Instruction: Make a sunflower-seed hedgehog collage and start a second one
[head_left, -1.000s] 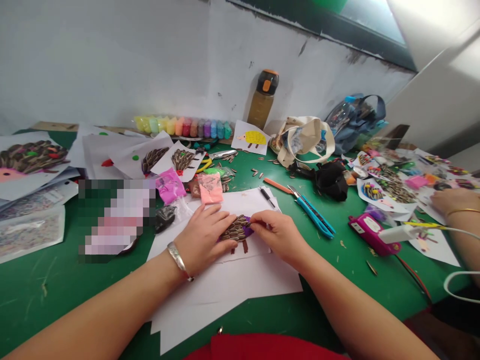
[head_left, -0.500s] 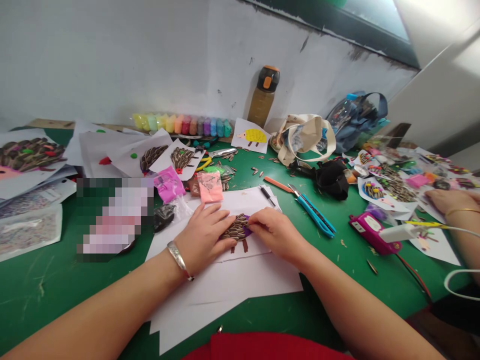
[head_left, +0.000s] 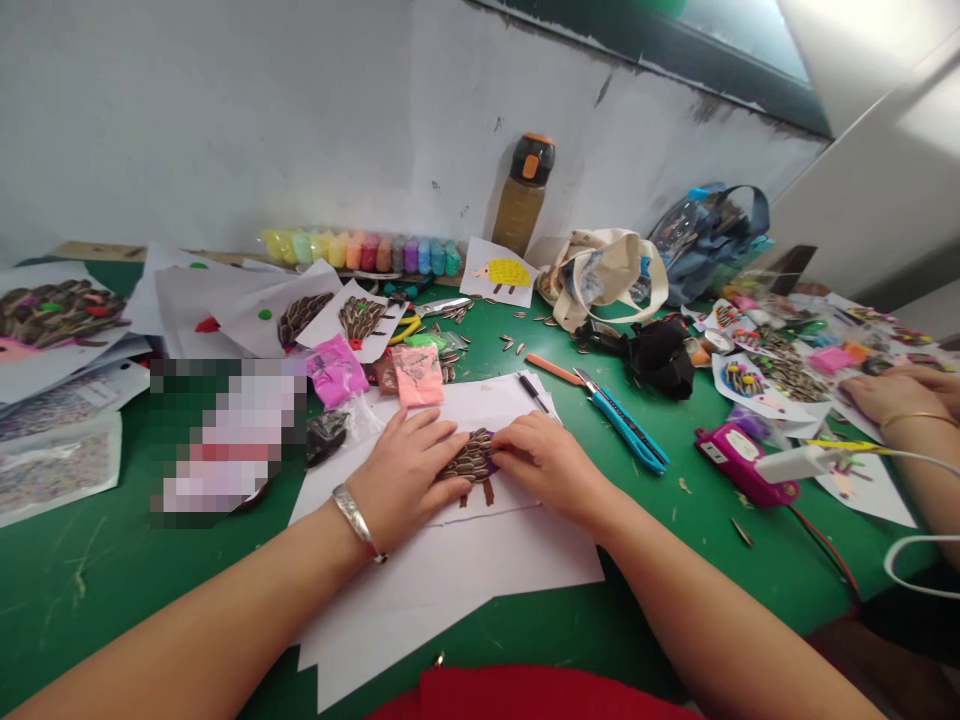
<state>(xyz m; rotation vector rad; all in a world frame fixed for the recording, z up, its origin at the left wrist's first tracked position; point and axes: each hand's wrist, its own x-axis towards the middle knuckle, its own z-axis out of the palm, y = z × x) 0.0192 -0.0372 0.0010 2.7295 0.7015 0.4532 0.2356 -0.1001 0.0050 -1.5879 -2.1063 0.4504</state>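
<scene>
White paper sheets [head_left: 450, 580] lie stacked in front of me. On the top one is a hedgehog-like figure with a body of overlapping striped sunflower seeds [head_left: 469, 458] and two brown clay legs [head_left: 488, 492]. Purple clay [head_left: 491, 450] shows at its right edge. My left hand [head_left: 405, 465] rests flat at the figure's left, fingers spread, with the fingertips beside the seeds. At the right edge my right hand [head_left: 551, 460] has its thumb and fingers pinched together over the purple clay. Whatever sits between those fingertips is hidden.
Clay packets, a pink one [head_left: 418, 375] and a magenta one [head_left: 336, 370], lie behind my left hand. A blue utility knife [head_left: 626, 425] and a black pen [head_left: 534, 392] are at the right. A bottle [head_left: 525, 195] stands by the wall. Another person's hand [head_left: 896, 395] is far right.
My right hand has shifted very slightly left along the seed figure's edge, still pinched. My left hand stays flat in place. The other person's second hand now shows at the far right.
</scene>
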